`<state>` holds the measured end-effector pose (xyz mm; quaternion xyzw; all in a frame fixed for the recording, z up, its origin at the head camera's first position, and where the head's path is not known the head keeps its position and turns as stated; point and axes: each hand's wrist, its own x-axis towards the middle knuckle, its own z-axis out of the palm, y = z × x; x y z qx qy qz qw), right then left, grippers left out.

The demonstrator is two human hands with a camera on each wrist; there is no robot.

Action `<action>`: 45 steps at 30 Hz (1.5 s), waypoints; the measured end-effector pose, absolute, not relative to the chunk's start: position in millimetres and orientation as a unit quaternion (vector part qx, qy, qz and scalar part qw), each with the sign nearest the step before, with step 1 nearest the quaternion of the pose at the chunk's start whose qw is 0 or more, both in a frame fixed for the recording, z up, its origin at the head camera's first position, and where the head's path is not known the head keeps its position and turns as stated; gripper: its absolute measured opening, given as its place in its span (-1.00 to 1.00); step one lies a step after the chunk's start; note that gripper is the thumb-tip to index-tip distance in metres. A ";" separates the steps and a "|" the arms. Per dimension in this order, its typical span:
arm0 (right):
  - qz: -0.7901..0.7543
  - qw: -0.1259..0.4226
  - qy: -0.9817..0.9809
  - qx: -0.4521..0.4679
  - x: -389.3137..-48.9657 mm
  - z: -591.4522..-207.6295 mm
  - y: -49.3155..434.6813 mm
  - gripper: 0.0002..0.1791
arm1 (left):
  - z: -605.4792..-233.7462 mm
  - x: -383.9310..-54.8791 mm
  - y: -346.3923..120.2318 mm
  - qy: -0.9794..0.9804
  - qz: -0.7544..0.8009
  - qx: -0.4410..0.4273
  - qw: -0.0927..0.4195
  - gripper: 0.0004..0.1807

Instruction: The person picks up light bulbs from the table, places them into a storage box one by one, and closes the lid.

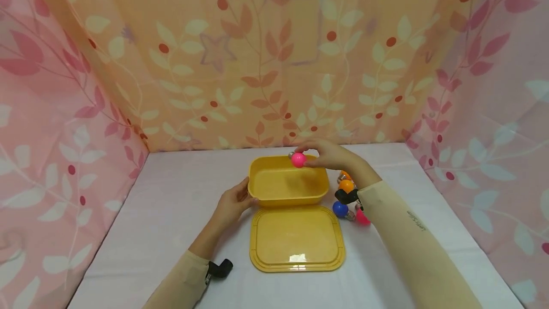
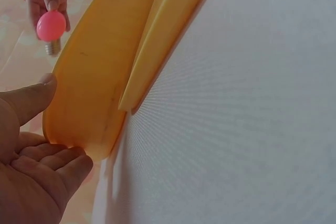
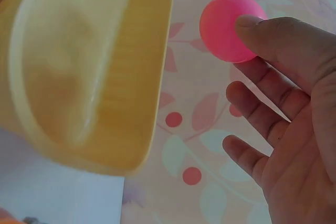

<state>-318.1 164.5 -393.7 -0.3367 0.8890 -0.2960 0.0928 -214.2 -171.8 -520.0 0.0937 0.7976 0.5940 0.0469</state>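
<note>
My right hand [image 1: 327,154] pinches a pink light bulb [image 1: 299,159] between thumb and fingers, above the back rim of a yellow plastic box [image 1: 288,200]. The bulb's metal screw base shows in the left wrist view; the right wrist view shows only its round pink globe [image 3: 231,27]. The box stands uncovered, its visible inside bare. At its left front corner, my left hand [image 1: 230,205] holds the box with thumb and fingers, as the left wrist view also shows. The yellow lid [image 1: 297,237] lies flat in front of the box.
Right of the box and lid lie more bulbs: orange ones [image 1: 346,186], a blue one [image 1: 340,209] and a pink one [image 1: 362,217], partly hidden by my right wrist. A white cloth [image 1: 184,180] covers the table. Patterned curtains [image 1: 257,61] enclose the back and sides.
</note>
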 end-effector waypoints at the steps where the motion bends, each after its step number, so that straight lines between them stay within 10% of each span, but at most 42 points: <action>1: -0.293 0.091 0.889 -0.340 -320.7 -394.0 160.7 -0.56 | -519.7 -214.1 -172.3 0.799 0.593 0.095 0.043 -0.03; 45: -0.200 0.158 0.889 -0.380 -355.4 -446.2 51.5 -0.61 | -520.1 -215.7 -171.3 0.795 0.598 0.085 0.053 -0.08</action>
